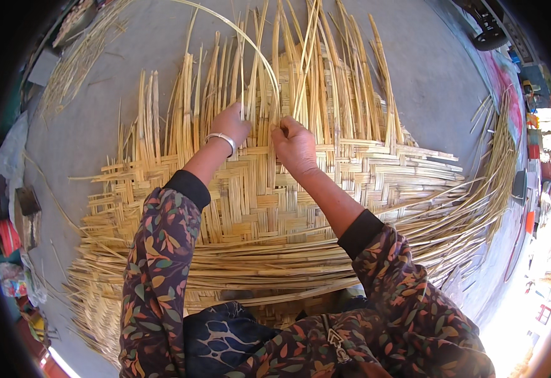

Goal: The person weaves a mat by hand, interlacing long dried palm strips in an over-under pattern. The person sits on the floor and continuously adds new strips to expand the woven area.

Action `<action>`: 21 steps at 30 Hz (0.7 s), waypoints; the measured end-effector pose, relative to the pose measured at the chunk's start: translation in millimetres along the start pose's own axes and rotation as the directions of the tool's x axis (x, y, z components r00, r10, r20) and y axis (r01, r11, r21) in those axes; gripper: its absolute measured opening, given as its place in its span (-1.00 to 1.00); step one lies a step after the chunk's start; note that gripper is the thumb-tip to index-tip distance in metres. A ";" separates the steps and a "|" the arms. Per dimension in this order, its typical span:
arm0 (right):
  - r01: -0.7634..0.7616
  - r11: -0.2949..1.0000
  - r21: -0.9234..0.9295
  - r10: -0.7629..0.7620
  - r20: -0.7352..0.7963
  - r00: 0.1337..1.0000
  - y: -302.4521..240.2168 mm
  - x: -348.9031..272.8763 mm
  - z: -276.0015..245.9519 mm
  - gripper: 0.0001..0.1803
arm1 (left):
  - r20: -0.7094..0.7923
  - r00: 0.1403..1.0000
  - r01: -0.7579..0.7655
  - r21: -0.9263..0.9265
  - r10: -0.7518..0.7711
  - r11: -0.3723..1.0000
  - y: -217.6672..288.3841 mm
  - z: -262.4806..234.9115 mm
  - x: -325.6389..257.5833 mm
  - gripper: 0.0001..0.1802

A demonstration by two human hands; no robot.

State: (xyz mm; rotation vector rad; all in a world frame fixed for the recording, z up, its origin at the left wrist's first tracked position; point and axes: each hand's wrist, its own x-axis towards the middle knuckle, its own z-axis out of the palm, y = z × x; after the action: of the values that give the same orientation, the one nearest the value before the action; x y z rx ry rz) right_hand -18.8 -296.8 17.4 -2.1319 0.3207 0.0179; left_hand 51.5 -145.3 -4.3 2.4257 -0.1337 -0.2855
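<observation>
A partly woven mat of split, straw-yellow reed strips [269, 217] lies in front of me, its middle in a zigzag weave. Long unwoven strip ends [329, 82] stand out from its far side. At the weave's far edge, my left hand [230, 128], a pale bangle at its wrist, is closed around a thin upright strip [243, 75]. Close by on the right, my right hand [295, 148] pinches a pale strip [260, 51] that bends in an arc toward the upper left. The fingertips of both hands are partly hidden among the strips.
Loose long reed strips [275, 268] lie in a thick layer across the mat's near part, close to my lap. More strips [501, 157] are heaped at the right, and another pile [85, 60] lies at the far left on the grey floor [156, 38]. A black wheel [489, 34] stands far right.
</observation>
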 end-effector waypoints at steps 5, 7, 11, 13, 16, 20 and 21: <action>-0.001 0.998 0.068 0.005 -0.072 0.997 10.7 2.7 6.6 -0.80 | 0.099 0.987 0.138 -0.072 -0.130 0.988 1.3 0.1 7.9 -0.64; 0.007 0.994 0.105 0.003 -0.099 0.995 13.7 3.2 11.6 -0.77 | 0.151 0.972 0.210 -0.203 -0.181 0.956 -11.6 0.6 13.4 -0.67; -0.103 0.969 0.223 0.120 -0.064 0.991 19.7 7.4 13.3 -0.77 | 0.314 0.937 0.270 -0.361 -0.156 0.893 -0.1 -10.9 10.6 -0.73; -0.146 0.950 0.278 0.165 -0.046 0.985 23.9 9.1 14.8 -0.78 | 0.365 0.926 0.257 -0.426 -0.096 0.867 5.5 -11.2 9.0 -0.70; -0.146 0.941 0.304 0.170 -0.053 0.984 22.8 9.9 19.2 -0.77 | 0.352 0.921 0.228 -0.134 -0.169 0.964 -9.3 0.7 20.9 -0.65; -0.212 0.933 0.292 0.233 -0.039 0.972 19.9 9.5 17.2 -0.77 | 0.277 0.953 0.181 -0.181 -0.127 0.967 -12.2 7.1 19.0 -0.71; -0.229 0.928 0.295 0.246 -0.021 0.969 16.0 9.5 19.5 -0.78 | 0.263 0.956 0.201 -0.274 -0.128 0.941 -24.7 10.0 19.4 -0.74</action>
State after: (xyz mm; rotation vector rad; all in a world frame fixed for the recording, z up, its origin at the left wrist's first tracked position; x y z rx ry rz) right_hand -11.2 -291.1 -7.9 -1.7943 0.5796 0.0469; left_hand 68.4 -136.1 -31.0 2.0965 0.0077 -0.6336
